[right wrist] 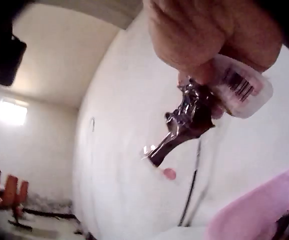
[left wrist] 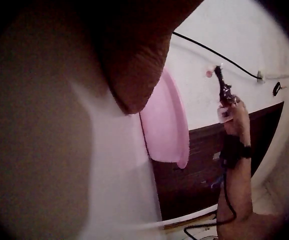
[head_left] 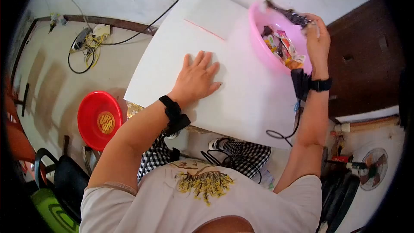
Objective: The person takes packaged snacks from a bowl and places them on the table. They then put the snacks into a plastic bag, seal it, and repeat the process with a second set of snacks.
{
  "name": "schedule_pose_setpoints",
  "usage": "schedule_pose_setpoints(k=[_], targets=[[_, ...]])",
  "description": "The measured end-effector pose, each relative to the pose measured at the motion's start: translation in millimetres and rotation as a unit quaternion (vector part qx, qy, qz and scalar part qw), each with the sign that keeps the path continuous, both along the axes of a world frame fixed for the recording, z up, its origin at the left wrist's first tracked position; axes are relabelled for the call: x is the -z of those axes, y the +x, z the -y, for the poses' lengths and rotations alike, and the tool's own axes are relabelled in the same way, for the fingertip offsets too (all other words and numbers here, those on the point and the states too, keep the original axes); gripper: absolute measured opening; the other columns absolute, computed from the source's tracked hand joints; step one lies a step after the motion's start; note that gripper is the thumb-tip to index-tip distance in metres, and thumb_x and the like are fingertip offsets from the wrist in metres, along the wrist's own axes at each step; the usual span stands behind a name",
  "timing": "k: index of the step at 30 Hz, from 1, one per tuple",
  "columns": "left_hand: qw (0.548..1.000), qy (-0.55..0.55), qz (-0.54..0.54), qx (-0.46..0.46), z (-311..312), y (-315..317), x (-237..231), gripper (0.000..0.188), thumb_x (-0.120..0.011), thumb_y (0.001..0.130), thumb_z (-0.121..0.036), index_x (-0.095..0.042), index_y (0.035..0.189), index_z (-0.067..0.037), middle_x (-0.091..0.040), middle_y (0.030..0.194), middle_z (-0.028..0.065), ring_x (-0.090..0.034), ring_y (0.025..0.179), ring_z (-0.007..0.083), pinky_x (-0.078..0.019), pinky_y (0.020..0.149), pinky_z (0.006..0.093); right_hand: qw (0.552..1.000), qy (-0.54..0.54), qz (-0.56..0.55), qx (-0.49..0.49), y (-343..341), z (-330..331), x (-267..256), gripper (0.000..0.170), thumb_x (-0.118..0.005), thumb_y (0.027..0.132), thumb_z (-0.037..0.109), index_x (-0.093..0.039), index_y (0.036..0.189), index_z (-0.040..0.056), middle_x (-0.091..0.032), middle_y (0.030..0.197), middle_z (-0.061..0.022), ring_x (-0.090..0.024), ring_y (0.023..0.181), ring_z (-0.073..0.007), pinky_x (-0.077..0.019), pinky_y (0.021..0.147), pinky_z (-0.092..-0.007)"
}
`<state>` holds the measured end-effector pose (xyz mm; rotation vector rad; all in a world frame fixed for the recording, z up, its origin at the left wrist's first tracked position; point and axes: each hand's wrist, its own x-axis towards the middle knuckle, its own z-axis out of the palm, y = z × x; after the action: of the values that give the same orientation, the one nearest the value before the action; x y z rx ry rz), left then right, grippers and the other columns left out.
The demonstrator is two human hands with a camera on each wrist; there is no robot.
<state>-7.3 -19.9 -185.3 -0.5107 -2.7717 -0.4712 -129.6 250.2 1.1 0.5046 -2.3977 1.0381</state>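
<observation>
My right hand point(head_left: 318, 45) is raised over the far right rim of a pink basin point(head_left: 257, 39) and grips a dark, shiny crumpled wrapper point(right wrist: 189, 117). Against the same fingers, a pale translucent packet with a barcode point(right wrist: 242, 90) shows in the right wrist view. Inside the basin lie several colourful wrapped snack packets point(head_left: 282, 47). My left hand point(head_left: 197, 80) rests palm down on the white tabletop point(head_left: 233, 99), its fingers spread and straight, to the left of the basin. In the left wrist view, part of this hand point(left wrist: 139, 75) covers the upper middle.
A red basin point(head_left: 88, 121) with a gold emblem stands on the floor at left. A black cable point(head_left: 168, 11) runs along the wall behind the table. Dark brown wood point(head_left: 366, 60) borders the right side, with a fan point(head_left: 374, 169) below it. A thin red line point(head_left: 202, 29) marks the tabletop.
</observation>
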Motion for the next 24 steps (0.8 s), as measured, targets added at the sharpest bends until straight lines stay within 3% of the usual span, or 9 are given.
schedule_pose_setpoints(k=[1, 5, 7, 11, 12, 15, 18, 21, 24], targets=[[1.0, 0.004, -0.001, 0.0, -2.3, -0.6, 2.1, 0.055, -0.059, 0.083, -0.042, -0.052, 0.125, -0.008, -0.04, 0.139, 0.0183, -0.033, 0.133, 0.0341, -0.0241, 0.105, 0.0573, 0.996, -0.018, -0.031, -0.075, 17.9, 8.6, 5.8, 0.024, -0.046, 0.09, 0.003, -0.063, 0.106, 0.0024, -0.066, 0.094, -0.0039, -0.059, 0.085, -0.0093, -0.0476, 0.078, -0.0242], [1.0, 0.01, 0.014, 0.001, -5.0, -5.8, 6.5, 0.055, -0.064, 0.079, -0.038, -0.053, 0.124, -0.01, -0.039, 0.141, 0.0177, -0.031, 0.134, 0.0333, -0.0232, 0.106, 0.0581, 0.981, -0.02, 0.047, -0.187, 59.3, 15.1, 65.2, 0.017, -0.052, 0.088, -0.005, -0.065, 0.096, 0.0013, -0.065, 0.097, -0.0044, -0.06, 0.094, -0.0137, -0.0485, 0.083, -0.0282], [1.0, 0.006, 0.021, 0.001, -4.1, -3.8, -0.4, 0.055, -0.066, 0.077, -0.036, -0.053, 0.124, -0.01, -0.039, 0.141, 0.0176, -0.031, 0.135, 0.0331, -0.0229, 0.106, 0.0583, 0.968, 0.004, 0.029, -0.249, 61.5, 12.2, 99.9, 0.017, -0.058, 0.082, -0.007, -0.065, 0.092, 0.0037, -0.065, 0.099, -0.007, -0.061, 0.095, -0.0184, -0.0478, 0.086, -0.0315], [0.999, -0.013, 0.035, -0.011, -7.3, -4.2, -1.2, 0.054, -0.065, 0.077, -0.032, -0.051, 0.126, -0.011, -0.037, 0.143, 0.0174, -0.03, 0.136, 0.0325, -0.0219, 0.107, 0.0583, 0.984, -0.027, 0.04, -0.172, 73.7, 12.0, 135.5, 0.023, -0.061, 0.077, -0.007, -0.069, 0.09, 0.0095, -0.062, 0.097, -0.0056, -0.057, 0.097, -0.0223, -0.0456, 0.085, -0.0307], [0.999, -0.01, 0.042, -0.012, -8.7, -4.2, -1.7, 0.053, -0.064, 0.078, -0.03, -0.051, 0.126, -0.011, -0.037, 0.143, 0.0175, -0.03, 0.136, 0.0325, -0.0215, 0.108, 0.058, 0.985, 0.084, -0.058, -0.137, 68.7, 5.5, 137.2, 0.022, -0.062, 0.076, -0.004, -0.07, 0.09, 0.0113, -0.059, 0.1, -0.0057, -0.054, 0.096, -0.0245, -0.0455, 0.083, -0.0317], [0.999, 0.007, 0.044, -0.021, -10.1, -7.0, 0.4, 0.053, -0.061, 0.079, -0.026, -0.05, 0.128, -0.012, -0.038, 0.143, 0.0178, -0.031, 0.135, 0.0327, -0.0208, 0.109, 0.0568, 0.965, 0.214, -0.099, -0.118, 67.1, 2.6, 141.6, 0.018, -0.061, 0.077, 0.002, -0.07, 0.09, 0.0107, -0.059, 0.102, -0.0073, -0.054, 0.095, -0.0273, -0.0455, 0.082, -0.0334], [0.999, 0.029, 0.015, -0.022, -9.5, -5.8, 8.6, 0.053, -0.059, 0.079, -0.022, -0.049, 0.13, -0.012, -0.042, 0.138, 0.0184, -0.035, 0.132, 0.0331, -0.0213, 0.109, 0.0554, 0.932, 0.34, -0.045, -0.117, 76.4, 15.7, 135.8, 0.024, -0.059, 0.075, 0.001, -0.068, 0.098, 0.0058, -0.059, 0.108, -0.0116, -0.055, 0.099, -0.0296, -0.0449, 0.087, -0.0368], [1.0, 0.025, -0.009, 0.004, -7.6, -4.3, 5.0, 0.051, -0.06, 0.078, -0.02, -0.053, 0.127, -0.012, -0.046, 0.132, 0.0188, -0.04, 0.128, 0.0332, -0.0241, 0.108, 0.0533, 0.932, 0.308, 0.024, -0.188, 78.2, 19.8, 119.2, 0.025, -0.06, 0.077, 0.004, -0.067, 0.101, 0.0033, -0.062, 0.104, -0.0133, -0.059, 0.091, -0.0257, -0.0478, 0.078, -0.0356], [0.999, 0.024, -0.019, 0.034, -6.2, -4.2, 2.2, 0.047, -0.063, 0.076, -0.021, -0.058, 0.122, -0.013, -0.051, 0.122, 0.0175, -0.045, 0.119, 0.0318, -0.03, 0.103, 0.0496, 0.954, 0.212, 0.088, -0.191, 36.1, -4.3, 74.8, 0.025, -0.06, 0.08, 0.005, -0.065, 0.105, 0.0012, -0.066, 0.092, -0.0139, -0.063, 0.08, -0.0219, -0.0495, 0.069, -0.0338]])
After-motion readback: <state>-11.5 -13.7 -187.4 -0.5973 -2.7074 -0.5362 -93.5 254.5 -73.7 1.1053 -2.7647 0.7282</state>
